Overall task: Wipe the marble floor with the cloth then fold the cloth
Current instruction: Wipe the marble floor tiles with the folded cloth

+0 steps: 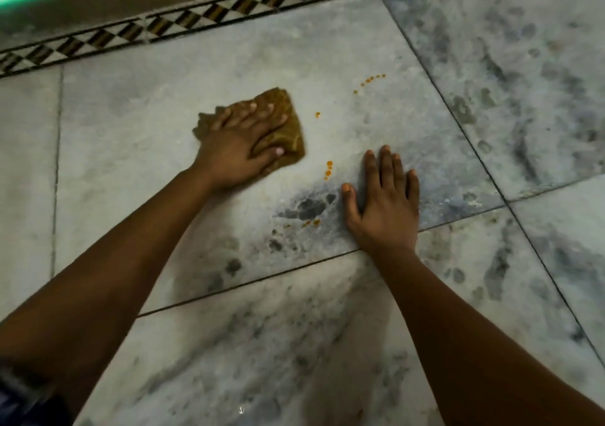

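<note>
Marble floor (327,49), grey-veined, is carrying scattered orange droplets (328,167). Left hand (235,146) is lying palm-down on the mustard-brown cloth (288,124), fingers (262,114) extended close together and pressing it flat against the tile, left of the droplets; cloth edges are looking blurred. Right hand (384,203) is resting flat on bare marble, fingers spread, holding nothing, just right of the droplets. Patterned inlay border (157,28) is running along the far edge of the tile.

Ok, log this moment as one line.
step: wiping | left hand: flat on cloth | right hand: flat on floor | orange drops: unwiped
</note>
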